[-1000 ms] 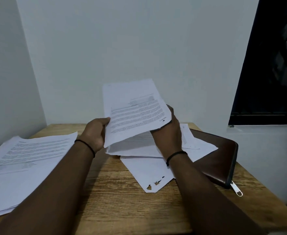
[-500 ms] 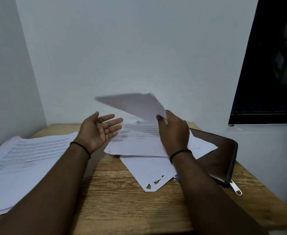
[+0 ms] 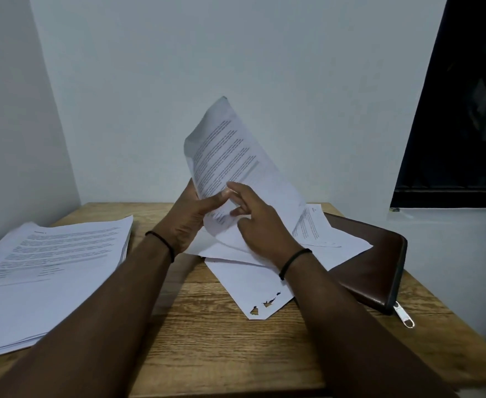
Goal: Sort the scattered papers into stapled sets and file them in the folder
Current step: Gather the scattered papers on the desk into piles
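A printed sheet (image 3: 233, 156) is held upright and tilted above the middle of the wooden counter (image 3: 207, 334). Its lower left edge is gripped by the left hand (image 3: 191, 216), with the thumb curled across the front of the page. The right hand (image 3: 260, 222) is laid against the lower part of the same sheet, its fingers (image 3: 236, 188) loosely bent and touching the paper; whether the page is pinched by them cannot be told. Beneath the hands, a loose pile of papers (image 3: 316, 234) is spread on the counter, partly overlapping a brown zip folder (image 3: 376, 268) lying flat at the right. A blank sheet with a torn corner (image 3: 253, 291) juts toward the near edge. A larger stack of printed pages (image 3: 43, 262) is seen at the left side. A dark band is worn on each wrist.
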